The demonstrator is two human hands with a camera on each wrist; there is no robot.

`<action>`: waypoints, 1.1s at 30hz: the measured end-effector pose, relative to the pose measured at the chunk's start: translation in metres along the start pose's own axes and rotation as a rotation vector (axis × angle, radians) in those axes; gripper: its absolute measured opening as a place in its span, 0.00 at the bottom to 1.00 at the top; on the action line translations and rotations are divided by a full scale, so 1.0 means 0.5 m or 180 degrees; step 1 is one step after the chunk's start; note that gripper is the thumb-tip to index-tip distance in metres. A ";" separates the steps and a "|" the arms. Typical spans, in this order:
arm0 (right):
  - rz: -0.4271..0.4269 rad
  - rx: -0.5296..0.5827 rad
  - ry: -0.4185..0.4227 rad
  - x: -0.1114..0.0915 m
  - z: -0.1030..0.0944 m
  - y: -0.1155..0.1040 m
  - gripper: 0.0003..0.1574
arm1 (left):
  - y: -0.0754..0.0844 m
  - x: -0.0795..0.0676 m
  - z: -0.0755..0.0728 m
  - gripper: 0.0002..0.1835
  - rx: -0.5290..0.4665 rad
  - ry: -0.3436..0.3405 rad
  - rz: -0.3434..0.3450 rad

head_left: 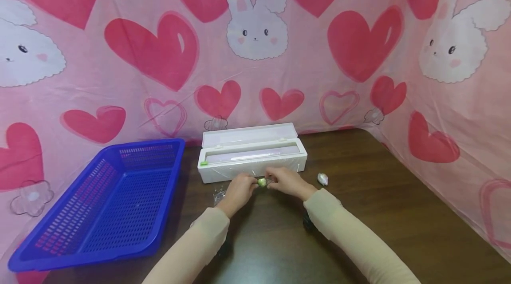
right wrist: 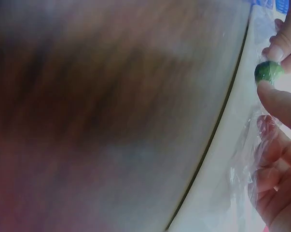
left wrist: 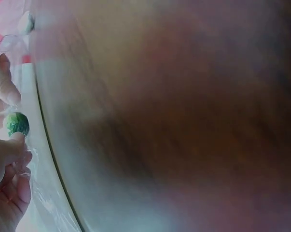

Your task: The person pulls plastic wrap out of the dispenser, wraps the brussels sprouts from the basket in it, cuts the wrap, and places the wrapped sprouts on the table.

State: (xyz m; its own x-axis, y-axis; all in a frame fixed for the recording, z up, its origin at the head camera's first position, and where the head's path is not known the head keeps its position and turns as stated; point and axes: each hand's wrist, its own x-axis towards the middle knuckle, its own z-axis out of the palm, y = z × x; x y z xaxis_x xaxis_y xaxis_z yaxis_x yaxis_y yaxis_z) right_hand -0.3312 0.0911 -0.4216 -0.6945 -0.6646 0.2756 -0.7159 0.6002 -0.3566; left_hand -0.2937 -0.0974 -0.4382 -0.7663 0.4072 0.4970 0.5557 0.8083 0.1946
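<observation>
Between my two hands is a small round green item wrapped in clear cling film, its surface glossy and ball-like in the wrist views. My left hand pinches the film at its left side, thumb against the green ball. From the other side my right hand pinches the film, loose folds of which trail over its fingers. Both hands are just in front of a white cling film dispenser, whose lid stands raised. A pale, film-wrapped item lies right of my right hand.
A blue plastic basket with perforated walls stands at the left. A crumpled piece of clear film lies by my left wrist. The brown table meets a pink curtain with hearts and rabbits at the back and right.
</observation>
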 end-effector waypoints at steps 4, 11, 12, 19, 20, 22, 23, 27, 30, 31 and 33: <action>-0.0184 -0.0271 0.0079 0.003 -0.001 0.003 0.06 | -0.002 0.000 0.000 0.02 0.0027 0.0005 0.0063; -0.0210 -0.0377 -0.0019 0.004 -0.002 0.006 0.03 | -0.004 0.005 -0.004 0.02 0.0176 -0.0129 0.0121; -0.0201 -0.0367 -0.0036 0.004 -0.001 0.007 0.03 | -0.004 0.006 -0.004 0.02 0.0191 -0.0153 0.0142; -0.0168 -0.0376 -0.0162 0.007 0.005 0.008 0.05 | -0.002 0.010 -0.004 0.01 0.0210 -0.0279 0.0216; -0.0156 -0.0394 -0.0181 0.008 0.006 0.007 0.05 | -0.002 0.011 -0.004 0.01 0.0219 -0.0313 0.0203; -0.0118 -0.0416 -0.0221 0.010 0.007 0.004 0.06 | -0.001 0.010 -0.002 0.01 0.0227 -0.0377 0.0151; -0.0085 -0.0428 -0.0243 0.011 0.007 0.003 0.06 | -0.001 0.010 -0.002 0.01 0.0223 -0.0404 0.0120; 0.0043 -0.0432 -0.0304 0.015 0.009 0.000 0.05 | 0.000 0.010 0.003 0.01 0.0199 -0.0449 0.0029; 0.0103 -0.0411 -0.0324 0.016 0.009 0.000 0.04 | 0.002 0.008 0.005 0.01 0.0162 -0.0421 -0.0012; 0.0113 -0.0400 -0.0326 0.016 0.009 0.000 0.03 | 0.003 0.007 0.005 0.01 0.0143 -0.0398 -0.0025; 0.0121 -0.0388 -0.0320 0.015 0.008 -0.002 0.03 | 0.003 0.004 0.006 0.01 0.0125 -0.0333 -0.0048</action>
State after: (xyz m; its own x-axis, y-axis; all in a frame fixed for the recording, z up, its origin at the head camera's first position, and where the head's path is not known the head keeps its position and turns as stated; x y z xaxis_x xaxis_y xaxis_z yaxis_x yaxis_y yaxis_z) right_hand -0.3355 0.0839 -0.4229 -0.7150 -0.6779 0.1710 -0.6969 0.6713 -0.2524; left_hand -0.2954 -0.0938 -0.4394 -0.8052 0.4353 0.4028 0.5323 0.8299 0.1671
